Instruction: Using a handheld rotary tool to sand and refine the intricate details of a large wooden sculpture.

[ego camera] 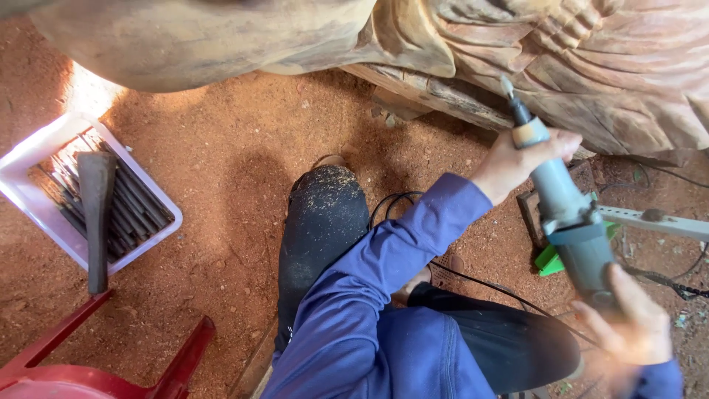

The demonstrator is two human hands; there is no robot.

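Observation:
Both hands hold a grey-blue electric die grinder (572, 222). My left hand (517, 164), in a blue sleeve, grips its narrow neck just behind the small burr tip (507, 87). My right hand (628, 321), blurred, holds the rear of the body at the lower right. The tip points up at a large pale wood carving (591, 59) with deep flowing grooves and sits just short of its lower edge. My knee in dusty dark trousers (325, 222) is below the carving.
A white plastic tray (33, 159) with several dark metal chisels and a wooden mallet (96, 214) lies on the red dirt at left. Red plastic chair legs (177, 362) are at the bottom left. Black cables (473, 277), a green piece (550, 258) and a grey metal bar (657, 222) lie at right.

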